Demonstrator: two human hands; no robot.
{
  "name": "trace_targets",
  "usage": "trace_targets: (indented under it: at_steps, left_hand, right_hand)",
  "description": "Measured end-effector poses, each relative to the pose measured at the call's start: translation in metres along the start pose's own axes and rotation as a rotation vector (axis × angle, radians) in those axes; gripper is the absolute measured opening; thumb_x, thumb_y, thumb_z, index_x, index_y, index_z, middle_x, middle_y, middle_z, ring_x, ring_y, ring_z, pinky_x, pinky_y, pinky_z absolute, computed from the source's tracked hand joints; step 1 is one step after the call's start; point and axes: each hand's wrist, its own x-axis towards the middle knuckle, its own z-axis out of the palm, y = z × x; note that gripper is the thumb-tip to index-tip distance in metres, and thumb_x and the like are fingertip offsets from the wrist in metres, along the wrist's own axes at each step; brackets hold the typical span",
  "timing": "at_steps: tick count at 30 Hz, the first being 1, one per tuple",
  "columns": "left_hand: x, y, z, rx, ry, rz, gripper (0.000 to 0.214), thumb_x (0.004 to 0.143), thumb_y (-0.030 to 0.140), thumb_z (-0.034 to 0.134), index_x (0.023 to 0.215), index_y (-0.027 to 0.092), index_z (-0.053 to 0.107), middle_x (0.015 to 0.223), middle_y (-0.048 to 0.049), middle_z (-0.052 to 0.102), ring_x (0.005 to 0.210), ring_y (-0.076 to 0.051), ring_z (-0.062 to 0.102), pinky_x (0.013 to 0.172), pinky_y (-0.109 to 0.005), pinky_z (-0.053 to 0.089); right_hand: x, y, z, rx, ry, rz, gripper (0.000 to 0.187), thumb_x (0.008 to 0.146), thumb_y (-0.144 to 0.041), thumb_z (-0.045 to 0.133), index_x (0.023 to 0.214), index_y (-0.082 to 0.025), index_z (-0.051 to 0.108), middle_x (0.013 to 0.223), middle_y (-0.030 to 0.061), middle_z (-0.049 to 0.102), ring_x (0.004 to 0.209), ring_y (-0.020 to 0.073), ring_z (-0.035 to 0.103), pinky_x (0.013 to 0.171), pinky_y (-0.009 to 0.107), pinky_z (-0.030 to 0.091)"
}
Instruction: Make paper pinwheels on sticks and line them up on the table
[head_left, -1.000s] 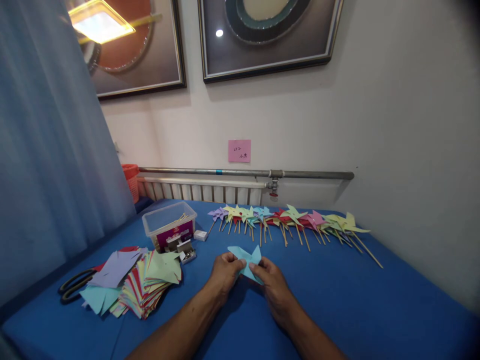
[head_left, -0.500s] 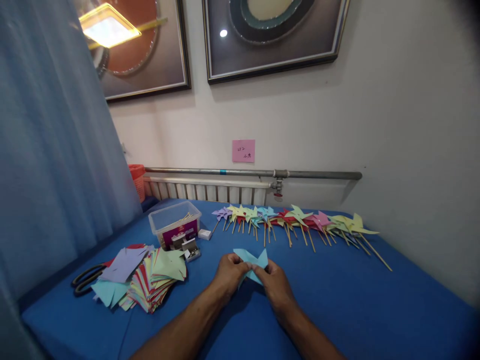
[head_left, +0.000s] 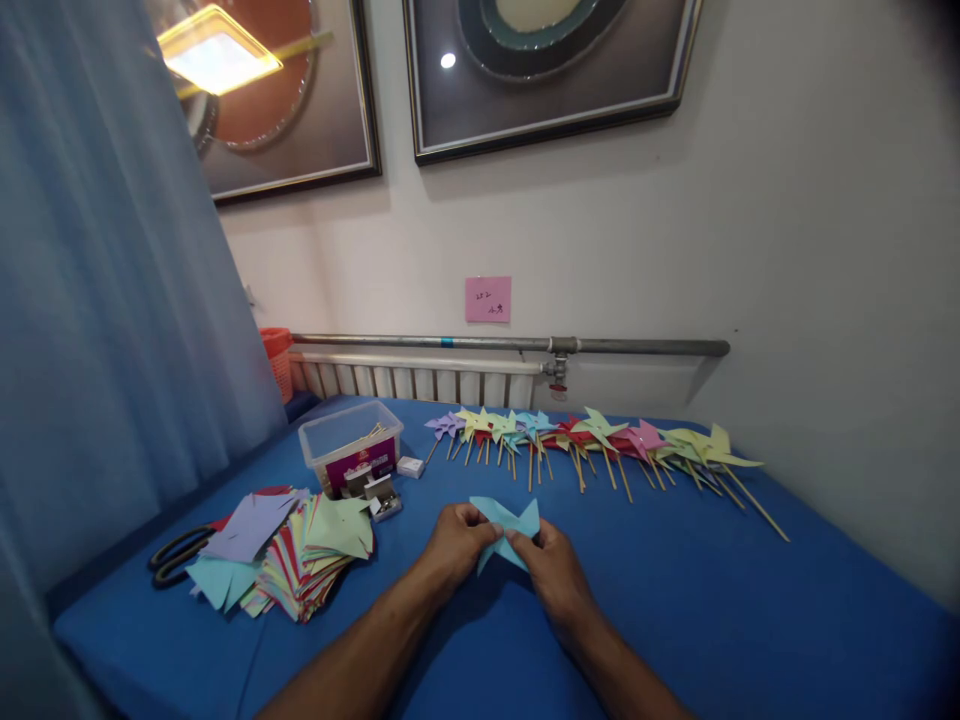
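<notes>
Light-blue paper pinwheel (head_left: 504,518) is held above the near middle of the blue-covered table (head_left: 712,610), between the person's two hands, with pointed corners jutting out at the top and others below. The left hand (head_left: 459,540) pinches its left part, thumb lying on the paper near the centre and fingers curled at the edge. The right hand (head_left: 553,568) pinches the right part in the same way, the two thumb tips just beside each other. How the folds meet beneath the thumbs is hard to make out from this angle.

Beyond the hands, a row of pinwheels on sticks (head_left: 598,428) lies along the far side of the table, in lilac, yellow, green, blue, red and pink, sticks pointing mostly toward the person. To the left of the hands sits a fanned stack of cut paper (head_left: 300,575) with a pale green sheet (head_left: 337,525) on top; beside it lie a lilac sheet (head_left: 247,528) and dark-handled scissors (head_left: 159,582). Behind the stack stands a clear plastic tub (head_left: 352,462) with sticks inside, near an open small box (head_left: 385,497) and a white small box (head_left: 410,467). A pink note (head_left: 488,299) is on the wall, above a grey pipe (head_left: 645,347).
</notes>
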Motion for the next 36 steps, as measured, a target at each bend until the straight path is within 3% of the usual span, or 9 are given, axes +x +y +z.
trace_targets:
  at_steps: [13,29,33,36]
  left_hand:
    - [-0.002,0.002,0.0,0.023,-0.012,0.018,0.021,0.061,0.031,0.075,0.062,0.017,0.058,0.052,0.0028,0.055,0.047,-0.009,0.041,0.049,-0.024,0.03]
    - [0.001,-0.002,0.0,0.055,-0.014,0.017,0.025,0.064,0.034,0.078,0.062,0.017,0.059,0.053,0.0027,0.055,0.047,-0.01,0.042,0.05,-0.024,0.031]
    - [-0.001,0.025,-0.024,0.352,0.065,0.153,0.023,0.079,0.035,0.069,0.066,0.017,0.064,0.058,-0.0008,0.059,0.055,-0.013,0.049,0.057,-0.024,0.034]
    - [-0.004,0.051,-0.057,0.948,0.298,0.226,0.016,0.087,0.027,0.063,0.081,0.017,0.073,0.086,-0.0081,0.073,0.082,-0.02,0.065,0.071,-0.025,0.04]
  right_hand:
    - [-0.001,0.002,0.0,0.058,-0.065,0.02,0.035,0.067,-0.048,0.072,0.086,-0.017,0.074,0.07,0.0029,0.072,0.065,0.021,0.061,0.06,0.03,0.047]
    - [0.0,0.004,0.0,0.099,-0.031,0.075,0.038,0.064,-0.051,0.077,0.082,-0.018,0.074,0.069,0.003,0.073,0.061,0.0204,0.061,0.058,0.03,0.047]
    - [-0.001,0.005,-0.002,0.139,-0.041,0.077,0.037,0.067,-0.051,0.076,0.084,-0.018,0.074,0.069,0.0039,0.074,0.062,0.0228,0.064,0.06,0.032,0.05]
    - [-0.001,0.005,-0.003,0.123,-0.013,0.082,0.032,0.068,-0.05,0.076,0.08,-0.02,0.073,0.067,0.0029,0.074,0.062,0.0233,0.065,0.06,0.032,0.05]
